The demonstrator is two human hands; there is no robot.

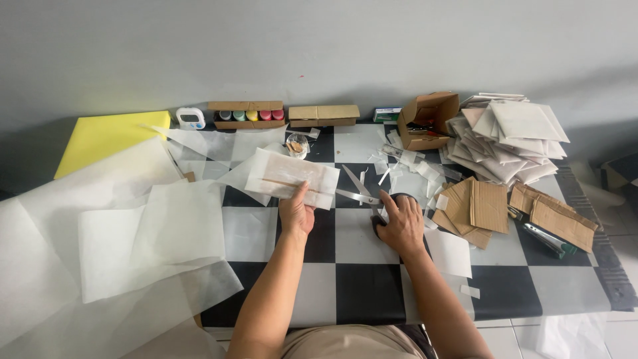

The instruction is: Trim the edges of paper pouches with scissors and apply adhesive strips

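Scissors [359, 189] lie open on the black-and-white checkered table [359, 292], blades pointing up and left, their black handles under the right hand [401, 223], whose fingers curl down over the loops; whether they pass through the loops cannot be told. The left hand [296, 211] pinches the lower edge of a wrapped packet [292, 176], a flat piece of brown card folded inside translucent white paper, which it holds just above the table, left of the scissor blades and close to them. Large sheets of white tissue paper [133, 246] spread over the left half of the table and hang past its front edge. Behind them a yellow board [100, 136] leans at the wall, next to a small white timer [191, 118] and a low cardboard tray of coloured paint pots [248, 115]. To the right, a stack of finished white packets [508, 136] sits beside an open cardboard box [427, 118], with cut cardboard pieces [475, 209] in front and white paper scraps [409, 169] scattered between them and the scissors.
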